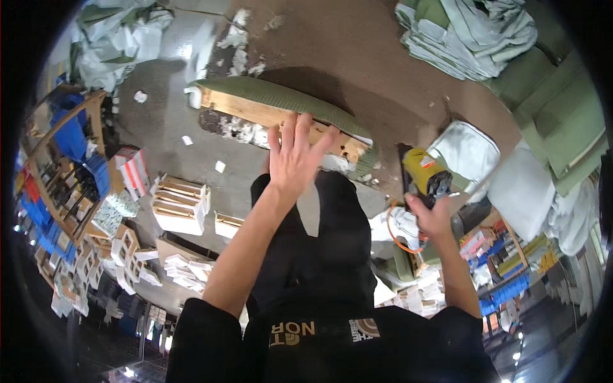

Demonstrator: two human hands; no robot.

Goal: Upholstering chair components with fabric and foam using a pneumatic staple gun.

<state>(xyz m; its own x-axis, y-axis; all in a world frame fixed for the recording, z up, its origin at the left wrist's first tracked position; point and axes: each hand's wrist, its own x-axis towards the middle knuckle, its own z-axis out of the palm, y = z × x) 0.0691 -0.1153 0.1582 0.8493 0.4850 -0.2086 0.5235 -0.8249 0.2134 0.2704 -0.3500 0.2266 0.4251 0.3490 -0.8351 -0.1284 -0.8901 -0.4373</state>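
In front of my legs lies a long piece with a bare wooden frame (246,107) and green ribbed fabric (274,94) wrapped over its far side. My left hand (295,156) rests on the wood right of its middle, fingers spread and nothing in them. Off to the right, my right hand (435,220) is closed round a yellow and black staple gun (421,171), which is apart from the wooden piece. A thin orange hose (394,235) curves below that hand.
White stuffing scraps (237,131) lie beside the frame. Folded green fabric (466,38) sits at the far right, near a white padded cushion (469,153). Slatted wooden frames (179,204) stand at left, by a red and white box (131,171) and a shelf of blue bins (70,131).
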